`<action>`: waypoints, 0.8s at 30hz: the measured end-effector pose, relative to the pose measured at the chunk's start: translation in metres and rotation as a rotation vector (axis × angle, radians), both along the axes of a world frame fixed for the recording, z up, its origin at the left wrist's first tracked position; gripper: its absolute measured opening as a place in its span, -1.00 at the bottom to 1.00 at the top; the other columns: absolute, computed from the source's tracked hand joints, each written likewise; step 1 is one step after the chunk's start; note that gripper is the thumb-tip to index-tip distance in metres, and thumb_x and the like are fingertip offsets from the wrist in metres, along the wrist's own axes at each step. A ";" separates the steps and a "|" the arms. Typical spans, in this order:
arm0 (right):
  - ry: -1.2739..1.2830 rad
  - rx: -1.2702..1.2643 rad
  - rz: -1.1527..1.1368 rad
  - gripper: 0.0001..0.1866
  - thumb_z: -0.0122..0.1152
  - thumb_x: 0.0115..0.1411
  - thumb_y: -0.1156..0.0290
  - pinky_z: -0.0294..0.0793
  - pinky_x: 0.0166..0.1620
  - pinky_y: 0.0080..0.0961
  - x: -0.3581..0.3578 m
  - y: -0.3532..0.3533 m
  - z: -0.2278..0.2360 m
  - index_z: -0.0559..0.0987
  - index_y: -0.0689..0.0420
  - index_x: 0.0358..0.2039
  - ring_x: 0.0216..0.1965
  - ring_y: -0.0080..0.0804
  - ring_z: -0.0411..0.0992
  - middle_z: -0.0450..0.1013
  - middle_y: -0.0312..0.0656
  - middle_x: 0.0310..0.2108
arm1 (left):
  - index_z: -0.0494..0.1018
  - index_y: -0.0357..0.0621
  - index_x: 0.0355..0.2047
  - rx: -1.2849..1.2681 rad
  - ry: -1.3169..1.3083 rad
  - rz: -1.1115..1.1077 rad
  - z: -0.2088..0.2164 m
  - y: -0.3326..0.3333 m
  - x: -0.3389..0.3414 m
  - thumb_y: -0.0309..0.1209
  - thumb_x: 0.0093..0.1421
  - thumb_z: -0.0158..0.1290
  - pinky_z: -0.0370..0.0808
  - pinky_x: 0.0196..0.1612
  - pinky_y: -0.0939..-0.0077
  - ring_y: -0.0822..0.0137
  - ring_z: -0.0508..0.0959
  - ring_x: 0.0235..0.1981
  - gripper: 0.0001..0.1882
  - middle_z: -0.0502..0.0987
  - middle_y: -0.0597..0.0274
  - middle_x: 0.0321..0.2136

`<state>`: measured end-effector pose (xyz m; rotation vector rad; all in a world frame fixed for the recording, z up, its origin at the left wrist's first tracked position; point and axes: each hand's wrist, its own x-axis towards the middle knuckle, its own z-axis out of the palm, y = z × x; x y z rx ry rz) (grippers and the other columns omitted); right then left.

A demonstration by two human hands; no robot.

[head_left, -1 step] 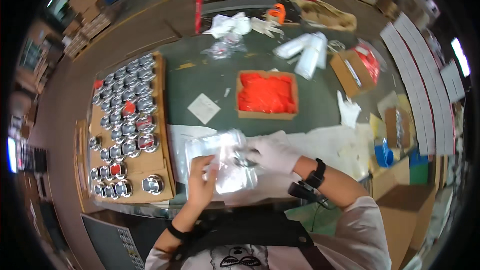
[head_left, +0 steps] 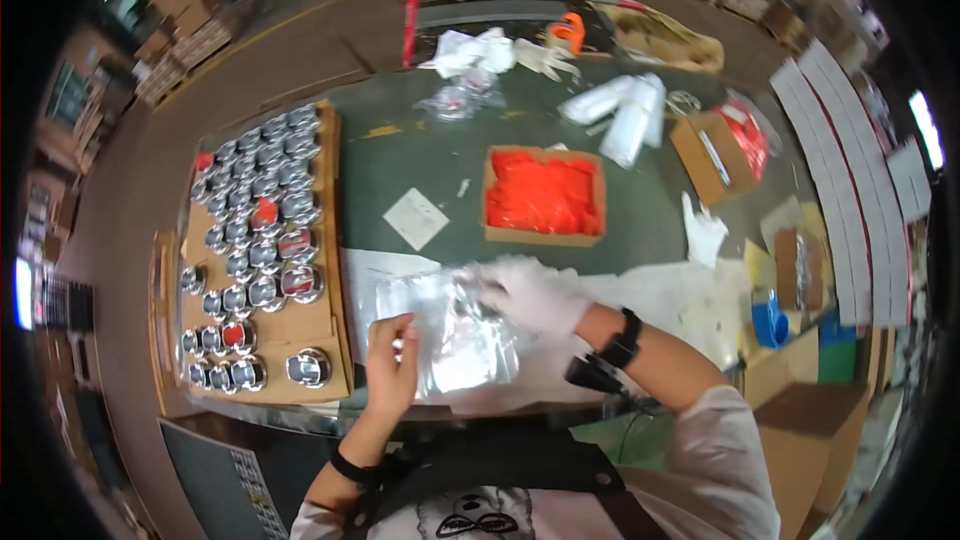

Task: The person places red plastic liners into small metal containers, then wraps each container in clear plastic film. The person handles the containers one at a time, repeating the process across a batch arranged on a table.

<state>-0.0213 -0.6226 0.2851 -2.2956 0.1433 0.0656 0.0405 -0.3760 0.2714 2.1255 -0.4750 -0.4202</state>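
Note:
My left hand point(head_left: 390, 365) is bare, its fingers curled beside the left edge of a clear plastic bag point(head_left: 465, 355). A small white bit shows at its fingertips, too small to name. In a white glove and blurred by motion, my right hand point(head_left: 535, 298) is over the bag's upper part. Its fingers close on a shiny chrome part point(head_left: 486, 302), mostly hidden by the glove. The bag lies flat over white paper sheeting point(head_left: 650, 295) at the table's near side.
Rows of chrome cup-shaped parts point(head_left: 265, 290), several with red film, stand on a cardboard-covered board point(head_left: 290, 330) at left. A carton point(head_left: 543, 238) of red plastic bags lies beyond my hands. Plastic rolls point(head_left: 632, 120), a small box point(head_left: 712, 155) and a white glove point(head_left: 705, 232) are at right.
My gloved right hand has shifted slightly up and left over the bag with the chrome part. My left hand has moved a little left, and the whole view has shifted slightly.

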 end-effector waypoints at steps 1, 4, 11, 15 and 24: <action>0.001 -0.123 -0.031 -0.73 0.08 0.20 0.21 0.47 -0.11 -0.13 0.040 0.004 0.003 0.55 0.13 -0.24 -0.17 0.08 0.46 0.48 0.03 -0.22 | 0.49 -0.29 -0.20 0.039 -0.045 0.050 -0.002 0.008 0.006 -0.43 0.18 0.10 0.50 -0.23 0.39 0.16 0.56 -0.27 -0.78 0.48 -0.02 -0.25; -0.139 -0.608 -0.185 -0.83 0.03 0.17 0.38 0.55 -0.31 -0.16 0.165 -0.013 -0.031 0.56 0.17 -0.37 -0.37 -0.06 0.54 0.53 -0.02 -0.42 | 0.53 -0.26 -0.26 0.138 0.053 -0.138 -0.039 0.019 0.010 -0.40 0.19 0.10 0.52 -0.31 0.34 0.13 0.59 -0.36 -0.81 0.53 0.00 -0.36; 0.357 -0.677 -0.320 -0.73 -0.01 0.16 0.43 0.52 -0.08 -0.18 0.249 -0.140 -0.109 0.64 0.20 -0.26 -0.12 -0.01 0.53 0.53 0.08 -0.16 | 0.45 -0.25 -0.30 0.470 -0.083 -0.246 -0.108 -0.040 0.000 0.08 0.17 0.04 0.54 -0.35 0.19 -0.02 0.56 -0.37 -0.46 0.48 -0.08 -0.30; -0.100 -0.276 -0.197 -0.67 0.02 0.20 0.19 0.48 -0.14 -0.18 0.188 -0.055 -0.033 0.57 0.21 -0.34 -0.22 0.05 0.49 0.52 0.06 -0.32 | 0.53 -0.24 -0.45 0.181 0.110 -0.077 -0.123 -0.014 0.017 -0.23 0.13 0.18 0.49 -0.42 0.29 0.10 0.55 -0.48 -0.72 0.53 0.04 -0.49; 0.418 0.424 -0.362 -0.66 0.27 0.10 0.24 0.46 -0.36 -0.45 0.031 0.083 -0.034 0.59 0.34 -0.35 -0.47 -0.36 0.49 0.51 -0.12 -0.52 | 0.48 -0.32 -0.17 -0.249 0.264 -0.030 -0.063 0.016 0.038 -0.43 0.23 0.13 0.47 -0.37 0.55 0.45 0.50 -0.43 -0.78 0.54 0.23 -0.35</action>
